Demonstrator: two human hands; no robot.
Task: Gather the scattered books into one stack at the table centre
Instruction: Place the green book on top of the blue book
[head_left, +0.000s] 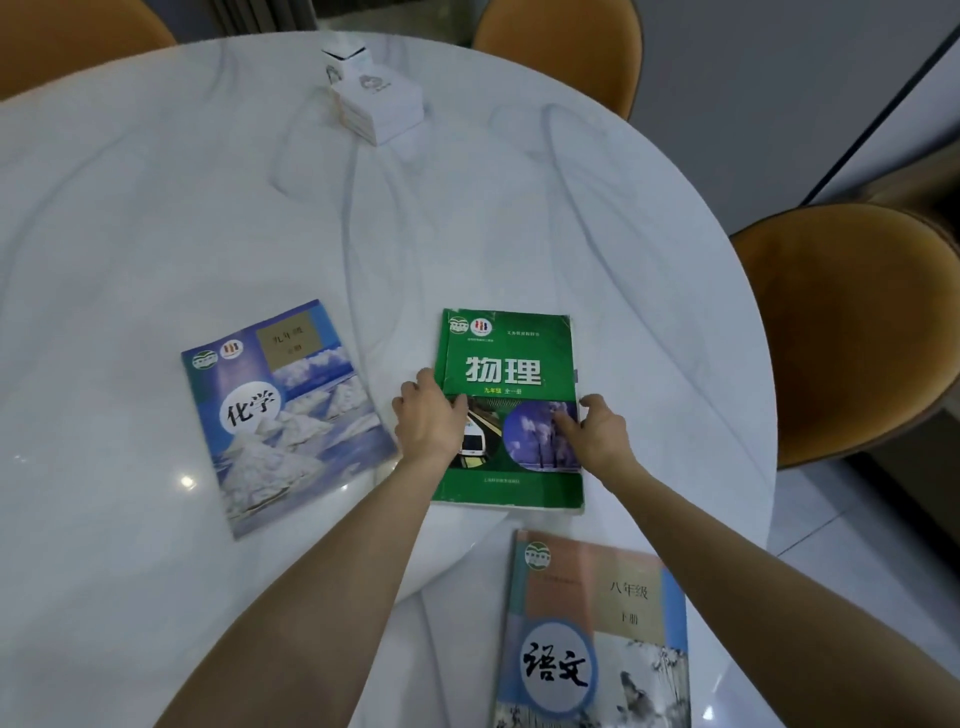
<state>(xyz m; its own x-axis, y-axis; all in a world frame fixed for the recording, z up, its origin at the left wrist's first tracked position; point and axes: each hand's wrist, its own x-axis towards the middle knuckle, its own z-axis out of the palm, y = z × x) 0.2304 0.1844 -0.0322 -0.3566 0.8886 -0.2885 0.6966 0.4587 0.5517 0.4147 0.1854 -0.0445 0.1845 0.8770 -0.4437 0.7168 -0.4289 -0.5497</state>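
Three books lie flat and apart on a round white table (156, 208). The green book (511, 358) is in the middle, near the person. The left hand (428, 415) holds its left edge, with the thumb on the cover and the fingers curled by the side. The right hand (595, 434) holds its right edge the same way, thumb resting on the round picture. The blue book (280, 415) with snowy hills lies to the left, a little tilted. The third book (597, 634), with a grey and tan cover, lies at the near edge. A white box (379, 101) sits far across the table. Orange chairs (841, 332) stand around it.
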